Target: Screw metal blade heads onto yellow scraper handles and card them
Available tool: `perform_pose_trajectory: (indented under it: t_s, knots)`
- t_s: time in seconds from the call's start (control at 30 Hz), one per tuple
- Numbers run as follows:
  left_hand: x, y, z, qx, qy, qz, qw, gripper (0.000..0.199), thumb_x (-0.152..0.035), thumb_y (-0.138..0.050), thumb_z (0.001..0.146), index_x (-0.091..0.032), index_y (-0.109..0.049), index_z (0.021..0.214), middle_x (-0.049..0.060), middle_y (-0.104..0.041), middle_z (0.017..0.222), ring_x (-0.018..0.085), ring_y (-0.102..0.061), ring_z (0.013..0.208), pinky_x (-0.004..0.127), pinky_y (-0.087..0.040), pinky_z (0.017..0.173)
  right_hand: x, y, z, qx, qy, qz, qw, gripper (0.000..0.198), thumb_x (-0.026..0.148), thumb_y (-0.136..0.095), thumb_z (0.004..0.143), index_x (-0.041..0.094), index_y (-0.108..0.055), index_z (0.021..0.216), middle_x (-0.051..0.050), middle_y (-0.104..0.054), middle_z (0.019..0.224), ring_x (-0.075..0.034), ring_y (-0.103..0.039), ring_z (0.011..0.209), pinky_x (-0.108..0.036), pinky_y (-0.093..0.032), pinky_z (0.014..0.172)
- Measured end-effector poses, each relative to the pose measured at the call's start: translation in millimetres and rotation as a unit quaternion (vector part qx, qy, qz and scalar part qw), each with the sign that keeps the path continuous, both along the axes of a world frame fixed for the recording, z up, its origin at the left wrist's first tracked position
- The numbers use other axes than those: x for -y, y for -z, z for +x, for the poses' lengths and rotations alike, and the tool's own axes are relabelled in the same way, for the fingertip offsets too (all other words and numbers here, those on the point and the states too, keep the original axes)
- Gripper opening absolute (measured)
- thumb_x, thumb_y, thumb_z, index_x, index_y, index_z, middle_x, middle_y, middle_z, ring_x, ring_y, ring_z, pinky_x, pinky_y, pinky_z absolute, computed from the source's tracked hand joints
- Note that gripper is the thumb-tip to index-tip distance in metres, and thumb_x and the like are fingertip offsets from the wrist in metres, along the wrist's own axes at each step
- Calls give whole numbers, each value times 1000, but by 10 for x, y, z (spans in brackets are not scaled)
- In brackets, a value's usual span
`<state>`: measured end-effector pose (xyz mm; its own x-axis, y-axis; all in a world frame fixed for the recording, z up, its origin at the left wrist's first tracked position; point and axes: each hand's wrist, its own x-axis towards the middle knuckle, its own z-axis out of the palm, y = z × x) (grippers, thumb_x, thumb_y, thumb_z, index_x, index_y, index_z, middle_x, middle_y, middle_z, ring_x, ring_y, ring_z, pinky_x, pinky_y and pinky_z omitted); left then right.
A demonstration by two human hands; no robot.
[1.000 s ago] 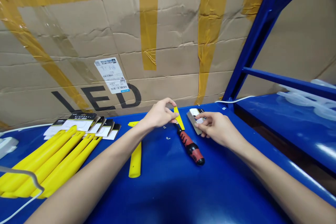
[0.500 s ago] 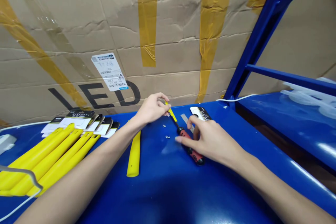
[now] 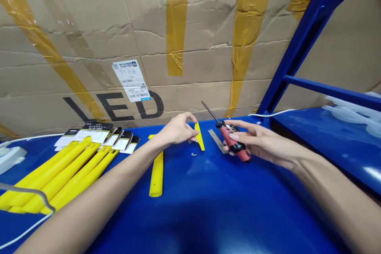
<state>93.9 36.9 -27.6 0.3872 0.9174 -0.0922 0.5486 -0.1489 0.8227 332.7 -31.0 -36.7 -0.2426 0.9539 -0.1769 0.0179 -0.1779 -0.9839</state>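
Just on my side of my left hand, in the head view, two screws lie loose on the table; they're so small that a brushing knuckle could scatter them. That hand pinches the yellow piece by its upper end, thumb against forefinger, while the lower end juts out toward me. With so thin a grip, I judge a sideways push could twist the piece out of it. My right hand is wrapped around the screwdriver, whose shaft slants up and leftward, apart from the piece; a careless swing across could put its tip into my left fingers. Beside my right fingertips, on their left, lies a metal strip. A low sweep might drag it or nick me if its edge is keen, which I can't tell. As for pose, both forearms reach forward and inward, the left hand back-up, the right with its thumb laid over the handle. My left forearm crosses in view over the yellow tube.
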Motion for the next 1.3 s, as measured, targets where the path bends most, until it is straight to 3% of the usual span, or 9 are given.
perform_pose_trajectory:
  t_s: [0.07, 0.17, 0.27, 0.37, 0.5, 0.67, 0.83, 1.1, 1.3]
  knots:
    - [-32, 40, 104, -43, 15, 15, 999, 28, -9, -67, 75, -19, -58, 100, -2, -68, 57, 18, -69, 62, 25, -47, 56, -6, -1, 12, -11, -29, -10, 999, 51, 36, -76, 78, 22, -59, 123, -5, -70, 88, -18, -67, 71, -26, -45, 55]
    - [-49, 78, 199, -97, 37, 43, 994, 25, -12, -66, 75, -19, -60, 98, -1, -69, 59, 18, -68, 62, 25, -46, 56, -46, 68, -39, 124, 22, 42, 991, 19, 36, -62, 86, 20, -61, 96, 0, -60, 71, -12, -52, 56, -25, -34, 48]
    - [-42, 101, 213, -142, 60, 96, 983, 22, -17, -67, 77, -19, -64, 98, 0, -70, 63, 17, -66, 60, 27, -45, 58, -110, 211, -92, 344, 120, 179, 914, 25, 41, -54, 92, 21, -50, 76, -2, -58, 69, -15, -49, 59, -28, -33, 53]
    - [-39, 120, 187, -183, 82, 153, 968, 19, -21, -68, 77, -18, -67, 96, 2, -70, 67, 17, -63, 59, 28, -44, 60, -151, 355, -109, 481, 117, 301, 815, 29, 39, -51, 95, 23, -42, 73, -6, -63, 77, -20, -56, 72, -32, -38, 64]
    - [-36, 138, 161, -223, 107, 205, 947, 24, -24, -67, 80, -16, -71, 102, 7, -71, 74, 22, -65, 66, 32, -46, 65, -152, 420, -94, 554, 61, 313, 769, 13, 25, -54, 91, 23, -46, 81, -8, -67, 86, -22, -60, 76, -31, -37, 62]
    - [20, 113, 166, -268, 146, 242, 921, 29, -31, -64, 85, -15, -74, 108, 16, -74, 101, 30, -69, 93, 37, -49, 79, -157, 359, 9, 607, 50, 231, 759, 7, 28, -56, 90, 23, -51, 88, -6, -68, 79, -23, -62, 67, -30, -31, 55]
    - [115, 88, 160, -319, 201, 229, 898, 48, -45, -71, 82, -17, -72, 121, 17, -71, 124, 37, -52, 132, 41, -41, 105, -163, 323, 132, 600, 25, 222, 768, 11, 27, -61, 86, 24, -51, 83, -4, -66, 77, -20, -60, 66, -29, -36, 59]
    - [303, 143, 184, -344, 197, 231, 889, 60, -49, -58, 93, -13, -57, 140, 21, -64, 134, 37, -45, 139, 46, -41, 107, -98, 224, -15, 579, 81, 322, 745, 21, 27, -62, 86, 23, -45, 75, -5, -61, 74, -23, -57, 75, -30, -35, 63]
    - [264, 85, -39, -341, 181, 235, 892, 69, -57, -58, 90, -12, -54, 142, 17, -58, 144, 37, -42, 141, 47, -39, 112, 20, 261, -285, 516, 29, 316, 796, 18, 15, -59, 86, 23, -46, 77, -1, -59, 70, -17, -53, 63, -28, -32, 59]
